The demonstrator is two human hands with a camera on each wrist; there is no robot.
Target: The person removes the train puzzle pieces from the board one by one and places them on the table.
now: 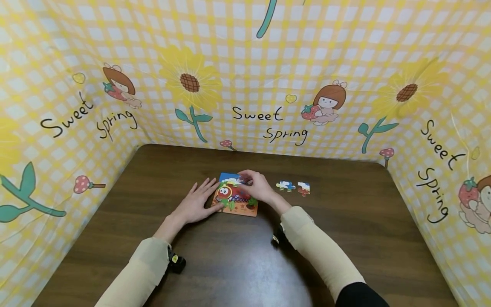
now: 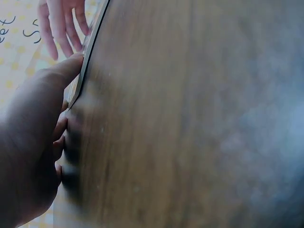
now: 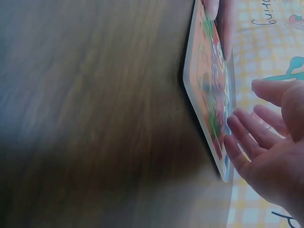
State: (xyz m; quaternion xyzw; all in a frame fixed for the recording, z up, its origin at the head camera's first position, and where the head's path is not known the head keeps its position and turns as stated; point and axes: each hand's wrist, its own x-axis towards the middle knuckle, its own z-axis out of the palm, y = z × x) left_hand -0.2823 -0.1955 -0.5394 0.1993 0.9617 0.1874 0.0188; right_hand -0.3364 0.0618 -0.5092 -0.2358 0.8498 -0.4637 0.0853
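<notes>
Cardboard, thin and flat, is what the puzzle (image 1: 235, 196) appears to be made of, and it is judged light, fairly stiff and easily slid on the smooth wooden table (image 1: 238, 264). It lies near the table's middle, flat on the wood. A hold is best taken at the tray's edges, where its raised rim shows in the right wrist view; loose pieces would be pinched between fingertips, since they are small and could be bent or dropped. The left hand (image 1: 196, 204) is laid flat with fingers straight, the thumb resting on the puzzle's left edge to steady it. The right hand (image 1: 256, 186) is set over the upper right corner, fingers bent down onto the picture; whether a piece is pinched under them cannot be told from here, though the wrist view suggests loosely spread fingers. A red round-faced figure, green leaves, blue sky and orange ground are printed on it. Two loose pieces (image 1: 293, 187) are seen just to the right, apart from the tray.
</notes>
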